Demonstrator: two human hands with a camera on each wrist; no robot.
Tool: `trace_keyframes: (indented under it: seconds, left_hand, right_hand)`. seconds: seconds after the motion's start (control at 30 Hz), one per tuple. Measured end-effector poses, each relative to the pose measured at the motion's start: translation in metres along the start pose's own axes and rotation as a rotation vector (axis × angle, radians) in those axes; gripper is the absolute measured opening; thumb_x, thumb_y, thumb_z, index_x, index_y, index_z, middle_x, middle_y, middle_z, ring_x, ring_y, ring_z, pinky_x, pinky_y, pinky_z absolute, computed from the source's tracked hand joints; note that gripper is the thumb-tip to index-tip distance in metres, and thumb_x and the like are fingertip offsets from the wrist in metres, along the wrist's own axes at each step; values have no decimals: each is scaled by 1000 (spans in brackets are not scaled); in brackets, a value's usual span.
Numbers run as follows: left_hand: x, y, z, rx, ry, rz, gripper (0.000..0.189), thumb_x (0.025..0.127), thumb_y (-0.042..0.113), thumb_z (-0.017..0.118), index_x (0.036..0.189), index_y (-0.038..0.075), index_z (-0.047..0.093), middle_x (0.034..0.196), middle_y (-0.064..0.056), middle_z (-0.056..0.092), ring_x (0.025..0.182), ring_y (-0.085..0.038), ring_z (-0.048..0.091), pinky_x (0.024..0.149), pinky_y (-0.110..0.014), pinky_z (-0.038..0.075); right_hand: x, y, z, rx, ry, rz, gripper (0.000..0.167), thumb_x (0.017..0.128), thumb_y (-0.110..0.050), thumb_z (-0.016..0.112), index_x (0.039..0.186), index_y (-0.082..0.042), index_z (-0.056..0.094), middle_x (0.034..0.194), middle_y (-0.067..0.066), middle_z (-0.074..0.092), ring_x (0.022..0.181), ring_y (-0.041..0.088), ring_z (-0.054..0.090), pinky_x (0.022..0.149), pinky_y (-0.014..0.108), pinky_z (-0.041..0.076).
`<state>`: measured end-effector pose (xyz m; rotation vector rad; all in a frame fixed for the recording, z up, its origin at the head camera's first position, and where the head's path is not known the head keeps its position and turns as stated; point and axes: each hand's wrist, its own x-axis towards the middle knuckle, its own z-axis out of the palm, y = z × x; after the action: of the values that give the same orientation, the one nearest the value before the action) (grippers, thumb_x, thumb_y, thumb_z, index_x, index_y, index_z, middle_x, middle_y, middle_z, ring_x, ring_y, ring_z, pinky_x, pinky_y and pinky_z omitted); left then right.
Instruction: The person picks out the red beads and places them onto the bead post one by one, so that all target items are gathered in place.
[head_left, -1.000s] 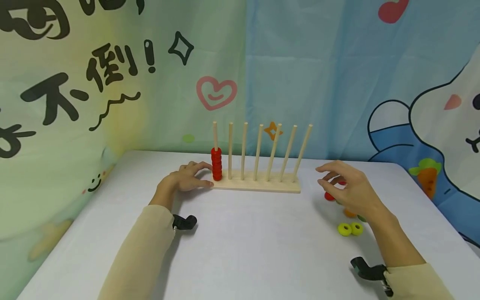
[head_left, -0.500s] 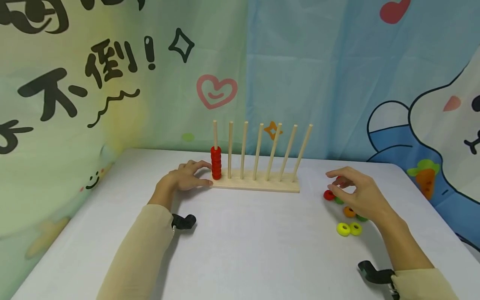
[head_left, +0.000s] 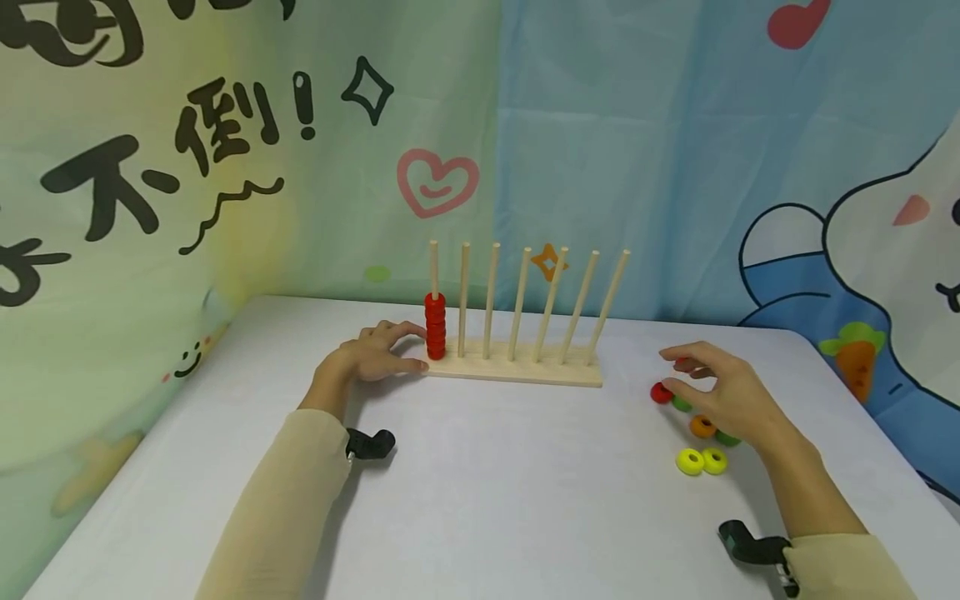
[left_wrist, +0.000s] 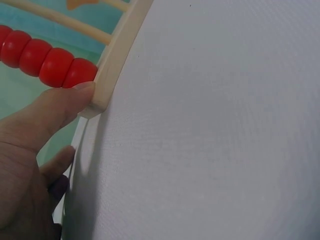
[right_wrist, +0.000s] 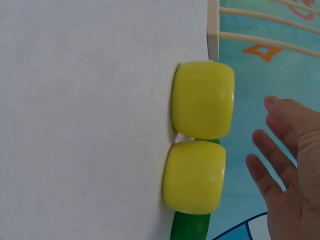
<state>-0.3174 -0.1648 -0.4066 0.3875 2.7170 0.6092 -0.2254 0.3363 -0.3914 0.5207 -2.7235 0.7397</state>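
Observation:
A wooden peg stand carries several upright rods, and red beads are stacked on its leftmost rod. At the stand's left end my left hand holds the base, thumb in front and forefinger reaching toward the back. The left wrist view shows that thumb against the base beside the lowest red bead. My right hand hovers with parted, bent fingers over loose beads, nothing between them in the right wrist view. Under it lie a red bead, an orange bead and partly hidden green ones.
Two yellow beads lie side by side on the white table, nearer to me than the others. They look large in the right wrist view. A printed cloth hangs behind the table. Black camera mounts sit at both wrists.
My right hand has moved right and a little toward me, away from the stand, uncovering more of the loose beads. My left hand stays at the stand's left end.

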Motion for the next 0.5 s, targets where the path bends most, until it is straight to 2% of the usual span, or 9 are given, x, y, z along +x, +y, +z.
trace_keyframes:
  seconds: [0.13, 0.2, 0.23, 0.5]
  left_hand:
    - [1, 0, -1, -1, 0, 2, 63, 84, 64, 63, 140, 44, 41, 152, -6, 32, 135, -36, 30, 100, -68, 29]
    - [1, 0, -1, 3, 2, -1, 64, 83, 65, 63, 140, 45, 41, 152, -6, 32, 135, -36, 30, 100, -68, 29]
    - [1, 0, -1, 6, 3, -4, 64, 83, 65, 63, 140, 45, 41, 152, -6, 32, 135, -36, 30, 99, -68, 30]
    - [1, -1, 0, 18, -1, -3, 65, 83, 66, 62, 141, 45, 40, 152, -8, 32, 135, -37, 31, 98, -67, 33]
  right_hand:
    - [-1, 4, 0, 4, -34, 44, 42, 89, -18, 75, 128, -11, 61, 122, 11, 62, 105, 33, 58, 88, 41, 51]
    - [-1, 6, 0, 14, -58, 58, 43, 90, -20, 74, 129, -10, 60, 124, 12, 61, 107, 36, 57, 89, 56, 49]
    - [-1, 6, 0, 22, -71, 65, 43, 90, -21, 74, 130, -9, 60, 125, 13, 60, 108, 37, 57, 89, 59, 48]
    - [5, 6, -3, 18, -199, 143, 49, 93, -28, 70, 135, -10, 55, 133, 21, 55, 116, 45, 52, 92, 64, 45]
